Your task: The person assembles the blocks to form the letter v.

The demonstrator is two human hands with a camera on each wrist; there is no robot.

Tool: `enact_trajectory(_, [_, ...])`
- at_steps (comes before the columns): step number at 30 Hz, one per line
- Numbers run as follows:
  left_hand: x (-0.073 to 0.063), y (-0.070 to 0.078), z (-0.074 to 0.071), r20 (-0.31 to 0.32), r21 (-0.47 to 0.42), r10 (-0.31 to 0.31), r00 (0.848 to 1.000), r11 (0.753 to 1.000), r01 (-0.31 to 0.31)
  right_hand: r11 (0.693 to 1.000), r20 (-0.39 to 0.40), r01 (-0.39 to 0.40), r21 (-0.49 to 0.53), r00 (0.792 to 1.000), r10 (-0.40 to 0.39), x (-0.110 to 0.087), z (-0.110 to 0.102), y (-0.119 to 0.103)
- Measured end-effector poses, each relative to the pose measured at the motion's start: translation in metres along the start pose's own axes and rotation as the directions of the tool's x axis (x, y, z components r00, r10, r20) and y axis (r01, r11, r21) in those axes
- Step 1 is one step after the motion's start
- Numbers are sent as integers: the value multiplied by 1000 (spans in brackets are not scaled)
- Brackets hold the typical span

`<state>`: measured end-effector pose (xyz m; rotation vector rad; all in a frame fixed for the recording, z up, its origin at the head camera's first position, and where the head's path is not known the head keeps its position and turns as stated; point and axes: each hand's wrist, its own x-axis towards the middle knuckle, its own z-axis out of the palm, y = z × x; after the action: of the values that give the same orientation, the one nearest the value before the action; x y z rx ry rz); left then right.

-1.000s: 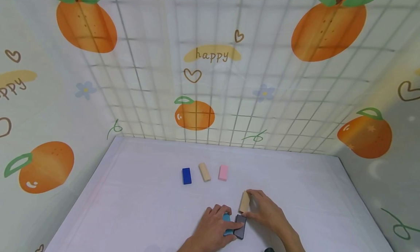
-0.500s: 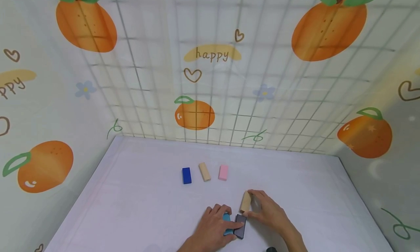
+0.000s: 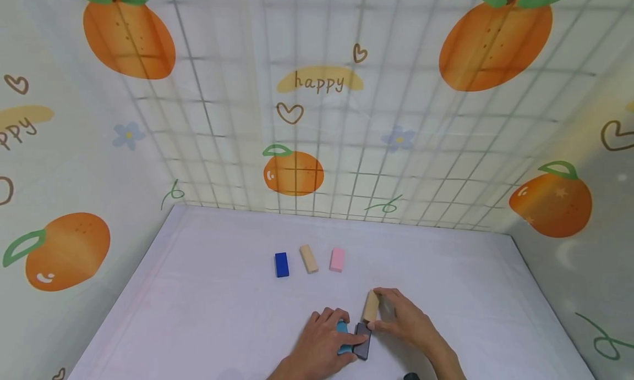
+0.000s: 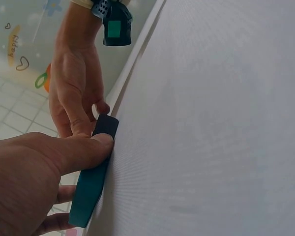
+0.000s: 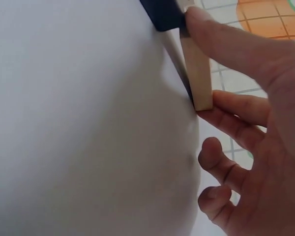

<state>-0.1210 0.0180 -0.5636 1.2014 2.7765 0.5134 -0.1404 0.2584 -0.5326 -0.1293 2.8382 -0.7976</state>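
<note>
In the head view, my left hand (image 3: 317, 341) grips a teal block (image 3: 342, 328), one finger reaching across a dark grey block (image 3: 363, 349) beside it. The left wrist view shows the thumb pressed along the long teal side (image 4: 91, 189), with the dark block (image 4: 107, 125) at its far end. My right hand (image 3: 406, 322) pinches a plain wooden block (image 3: 371, 306) between thumb and fingertips. This block's near end is right at the far end of the dark one. In the right wrist view, the wooden block (image 5: 196, 73) lies close against the white surface, two fingers curled free.
Farther back on the white table (image 3: 208, 292) lie a blue block (image 3: 282, 264), another wooden block (image 3: 309, 259) and a pink block (image 3: 337, 260), spaced in a row. Fabric walls with printed oranges (image 3: 294, 174) rise at the back and both sides.
My right hand has shifted the wooden block slightly to the right, then a touch nearer, up to the dark block's end. The left hand and the row of blocks stay put.
</note>
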Motion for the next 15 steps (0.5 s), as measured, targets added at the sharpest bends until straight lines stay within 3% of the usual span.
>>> enact_trajectory(15, [0, -3, 3, -34, -10, 19, 999, 1000, -19, 999, -26, 46, -14, 999, -46, -2, 3, 1])
